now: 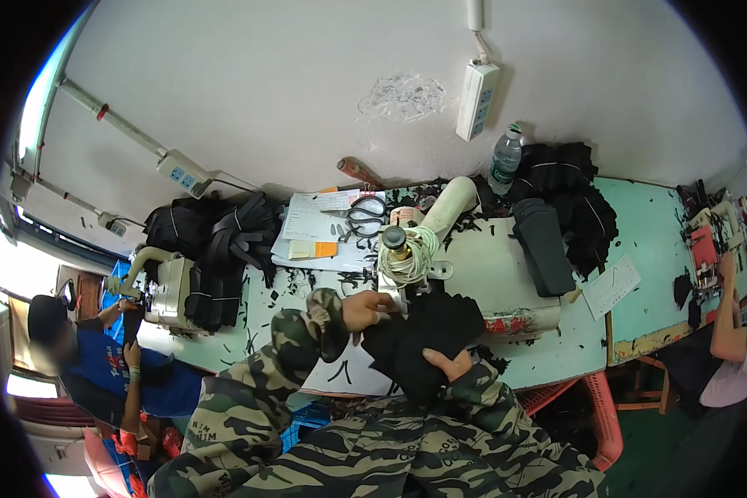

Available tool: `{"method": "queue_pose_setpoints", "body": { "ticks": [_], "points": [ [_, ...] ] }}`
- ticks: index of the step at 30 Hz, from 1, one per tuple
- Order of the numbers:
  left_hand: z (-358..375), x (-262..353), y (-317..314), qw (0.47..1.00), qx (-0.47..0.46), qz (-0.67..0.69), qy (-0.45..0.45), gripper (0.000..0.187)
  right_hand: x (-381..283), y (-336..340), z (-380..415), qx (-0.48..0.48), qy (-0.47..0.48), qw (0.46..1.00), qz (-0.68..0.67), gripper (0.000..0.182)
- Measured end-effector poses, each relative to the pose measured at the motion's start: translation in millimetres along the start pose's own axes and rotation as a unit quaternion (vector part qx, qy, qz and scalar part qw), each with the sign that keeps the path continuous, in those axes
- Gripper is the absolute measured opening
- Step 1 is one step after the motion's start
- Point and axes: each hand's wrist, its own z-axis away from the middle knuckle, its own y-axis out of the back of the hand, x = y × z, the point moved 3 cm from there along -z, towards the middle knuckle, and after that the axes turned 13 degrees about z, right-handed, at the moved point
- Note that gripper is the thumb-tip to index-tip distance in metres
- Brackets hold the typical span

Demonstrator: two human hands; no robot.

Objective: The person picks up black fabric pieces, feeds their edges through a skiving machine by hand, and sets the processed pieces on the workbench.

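A bundle of black fabric pieces [430,332] lies against the front of a cream-coloured machine [498,266], close to my body. My right hand [448,363] grips the near right part of it, thumb on top and fingers hidden underneath. At its upper left edge, my left hand [367,312] is closed with bent fingers on the fabric, right beside the machine's head; its fingertips are partly hidden. White cord [408,259] is coiled around the machine's top knob. Both my sleeves are camouflage-patterned.
Scissors [365,214] and papers [315,217] lie behind my left hand. A water bottle [505,159] and black bundles [556,170] stand back right. Black scraps litter the table. A red crate [602,415] sits below right. Co-workers sit left [108,365] and right [730,332].
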Motion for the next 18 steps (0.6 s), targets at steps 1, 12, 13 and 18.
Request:
{"method": "queue_pose_setpoints", "body": {
  "ticks": [1,12,13,18],
  "points": [
    [4.3,0.9,2.0,1.000,-0.007,0.012,0.008,0.023,-1.1,-1.4,-1.5,0.009,0.004,1.000,0.005,0.049],
    [17.0,24.6,-2.3,0.979,-0.055,0.126,0.154,0.023,-4.5,2.3,-0.6,0.002,-0.002,1.000,-0.012,0.051],
    [19.1,21.2,-1.1,0.981,-0.022,0.127,0.146,0.021,-5.6,0.8,-1.1,0.005,-0.007,1.000,-0.015,0.051],
    [4.6,34.3,-10.1,0.988,0.094,-0.097,0.077,0.025,-6.4,0.0,-5.0,0.015,0.008,1.000,0.012,0.050]
  ]
}}
